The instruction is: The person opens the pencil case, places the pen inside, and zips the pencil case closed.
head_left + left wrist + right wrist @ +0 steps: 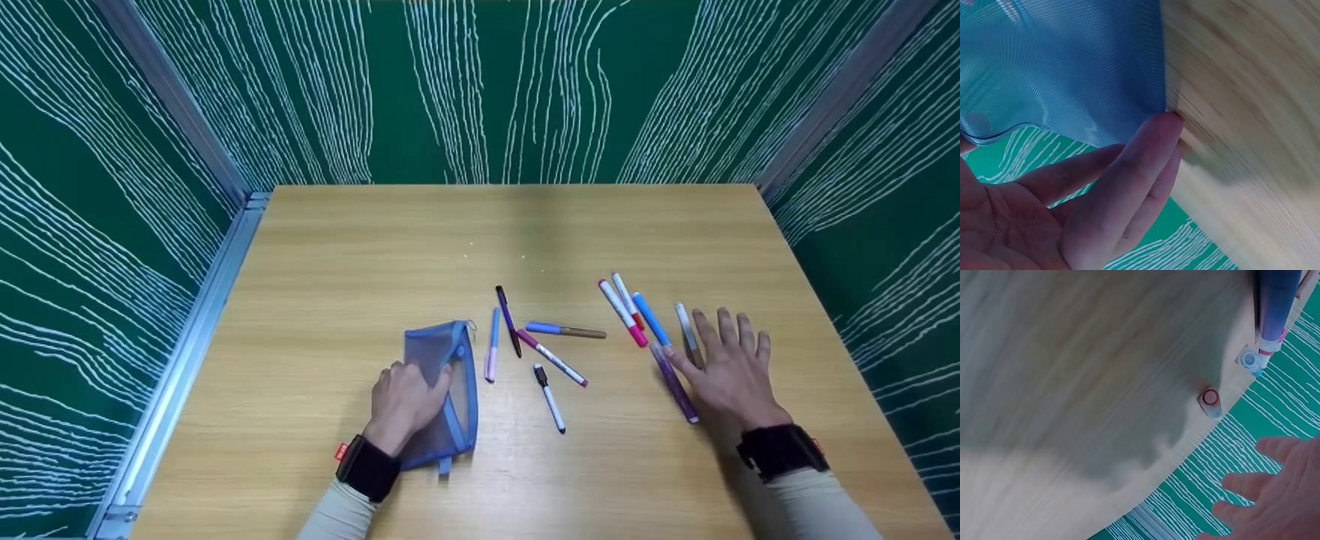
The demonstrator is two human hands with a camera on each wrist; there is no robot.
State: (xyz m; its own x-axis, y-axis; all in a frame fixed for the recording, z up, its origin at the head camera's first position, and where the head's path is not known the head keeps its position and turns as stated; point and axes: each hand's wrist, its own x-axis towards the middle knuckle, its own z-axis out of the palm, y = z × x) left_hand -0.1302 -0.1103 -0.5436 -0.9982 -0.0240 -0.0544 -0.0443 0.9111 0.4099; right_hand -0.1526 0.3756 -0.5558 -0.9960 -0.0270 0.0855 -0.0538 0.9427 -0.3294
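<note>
My left hand [409, 397] grips a blue mesh zip pouch [459, 442], its thumb lying near the opening on the right side. In the left wrist view the pouch's mesh [1100, 67] hangs close by the fingers [1134, 169]. My right hand [731, 367] is spread over the right part of the table, palm down and holding nothing. By its thumb lie a purple marker [675, 386] and a white and brown marker [685, 326]. A blue marker [651, 319], a pink-capped white marker [622, 311] and a red-capped one [624, 292] lie just beyond.
Between the hands, several pens are scattered: a dark purple pen [508, 319], a light blue and lilac pen [493, 345], a blue and brown marker [566, 330], a magenta-capped marker [555, 360] and a black-capped marker [551, 401]. Green walls surround the wooden table [360, 247].
</note>
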